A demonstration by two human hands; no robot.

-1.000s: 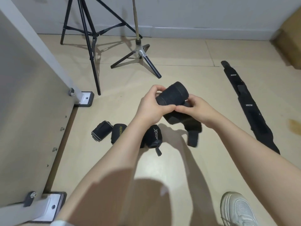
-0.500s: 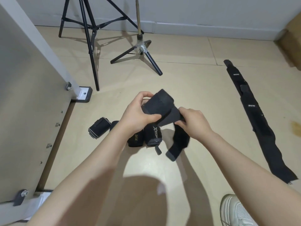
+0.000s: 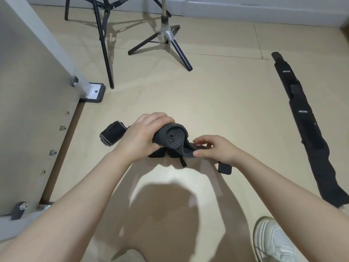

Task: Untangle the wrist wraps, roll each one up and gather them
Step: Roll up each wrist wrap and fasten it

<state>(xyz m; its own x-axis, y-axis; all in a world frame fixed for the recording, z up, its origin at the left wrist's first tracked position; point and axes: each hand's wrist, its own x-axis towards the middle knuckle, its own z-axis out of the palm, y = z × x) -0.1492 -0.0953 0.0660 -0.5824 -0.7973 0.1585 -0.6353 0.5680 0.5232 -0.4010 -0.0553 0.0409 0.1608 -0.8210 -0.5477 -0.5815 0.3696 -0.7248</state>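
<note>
Lowered toward mid-frame since a moment ago, the roll [image 3: 172,138] now shows its spiral end, the left hand [image 3: 140,138] curled round it, the right hand [image 3: 214,149] pinching its loose tail, so this wrap looks nearly rolled while the flat wrap [image 3: 309,127] waits at right.

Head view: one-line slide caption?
Left hand grips half-rolled wrist wrap; right hand pinches its tail; unrolled wraps lie aside.

Bright, even indoor light falls from above and behind, casting the person's broad soft shadow on the floor [image 3: 217,103] at lower centre. Tripod legs [image 3: 105,53] throw thin faint shadows upper left. Wide-angle distortion bends the frame edges; detail stays fairly sharp.
</note>
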